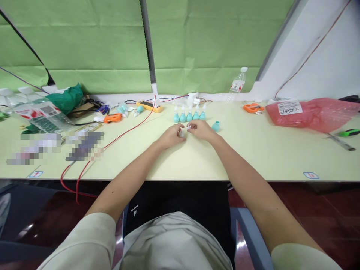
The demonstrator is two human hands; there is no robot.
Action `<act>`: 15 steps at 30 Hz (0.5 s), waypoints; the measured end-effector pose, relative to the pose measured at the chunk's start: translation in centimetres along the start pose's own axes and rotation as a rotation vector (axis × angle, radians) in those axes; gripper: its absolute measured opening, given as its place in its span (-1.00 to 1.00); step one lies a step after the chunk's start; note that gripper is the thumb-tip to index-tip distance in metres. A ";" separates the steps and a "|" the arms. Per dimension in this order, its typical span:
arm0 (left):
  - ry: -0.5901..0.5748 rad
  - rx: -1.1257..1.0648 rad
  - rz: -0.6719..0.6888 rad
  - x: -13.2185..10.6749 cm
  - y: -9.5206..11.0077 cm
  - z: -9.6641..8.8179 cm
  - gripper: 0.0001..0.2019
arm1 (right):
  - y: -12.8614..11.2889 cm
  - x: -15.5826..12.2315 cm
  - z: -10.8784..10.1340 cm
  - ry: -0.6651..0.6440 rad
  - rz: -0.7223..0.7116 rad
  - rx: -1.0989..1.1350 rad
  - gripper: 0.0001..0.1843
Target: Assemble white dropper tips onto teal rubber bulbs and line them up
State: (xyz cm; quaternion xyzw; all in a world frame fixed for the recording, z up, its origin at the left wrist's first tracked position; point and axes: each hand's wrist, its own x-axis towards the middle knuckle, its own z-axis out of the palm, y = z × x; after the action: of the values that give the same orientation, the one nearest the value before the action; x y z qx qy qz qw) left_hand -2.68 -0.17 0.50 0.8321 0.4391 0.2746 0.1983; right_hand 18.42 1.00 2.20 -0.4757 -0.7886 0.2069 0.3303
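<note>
My left hand point(172, 136) is over the table, its fingers curled around a small whitish, translucent piece point(182, 134) that is mostly hidden. Close beside it, my right hand point(200, 128) pinches another small white piece point(188, 128) between thumb and fingers; its exact kind is too small to make out. Just behind my hands, several teal bulb-shaped bottles with white pointed tips point(183, 115) stand upright in a row. To the right of my right hand, a teal bulb without a tip point(216, 126) lies tilted on the table.
Large plastic bottles point(45, 114), orange-handled tools point(112, 118) and a yellow multimeter point(149, 107) lie left on the table point(185, 165). A red cable point(126, 134) crosses there. Rightward are a water bottle point(237, 84), another orange tool point(253, 108), a red bag point(309, 114) and a green-handled tool point(348, 132).
</note>
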 end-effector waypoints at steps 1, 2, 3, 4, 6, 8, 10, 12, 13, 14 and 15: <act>0.000 0.008 0.008 -0.1 0.2 -0.1 -0.48 | -0.2 0.0 -0.1 0.015 -0.015 0.013 -0.82; 0.006 0.016 0.024 -0.2 0.5 -0.3 -0.49 | -0.4 -0.1 -0.1 0.030 -0.026 0.029 -0.82; 0.017 0.023 0.045 -0.3 0.6 -0.4 -0.53 | -0.6 -0.1 -0.2 0.041 -0.030 0.045 -0.82; 0.031 0.031 0.066 -0.4 0.7 -0.5 -0.56 | -0.7 -0.1 -0.3 0.042 -0.027 0.059 -0.82; 0.048 0.045 0.094 -0.4 0.7 -0.6 -0.64 | -0.8 -0.3 -0.5 0.013 0.005 0.064 -0.84; 0.037 0.049 0.096 -0.3 0.5 -0.5 -0.73 | -0.8 -0.5 -0.5 -0.047 0.048 0.029 -0.87; 0.023 0.040 0.089 -0.1 0.2 -0.5 -0.80 | -0.8 -0.7 -0.5 -0.135 0.077 -0.028 -0.88; 0.045 0.016 0.073 0.1 -0.1 -0.5 -0.83 | -0.8 -0.8 -0.3 -0.238 0.080 -0.073 -0.86; 0.066 -0.004 0.060 0.2 -0.2 -0.5 -0.83 | -0.8 -0.9 -0.2 -0.278 0.078 -0.087 -0.86; 0.089 -0.031 0.043 0.3 -0.4 -0.5 -0.84 | -0.9 -0.9 -0.1 -0.307 0.075 -0.094 -0.85; 0.112 -0.065 0.024 0.4 -0.5 -0.6 -0.85 | -0.9 -1.0 0.0 -0.321 0.073 -0.096 -0.85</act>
State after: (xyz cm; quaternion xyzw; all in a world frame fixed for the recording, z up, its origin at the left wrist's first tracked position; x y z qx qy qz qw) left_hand -3.15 0.43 0.78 0.8139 0.4304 0.3370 0.1972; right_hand 18.20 -0.26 2.47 -0.4800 -0.8223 0.2544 0.1692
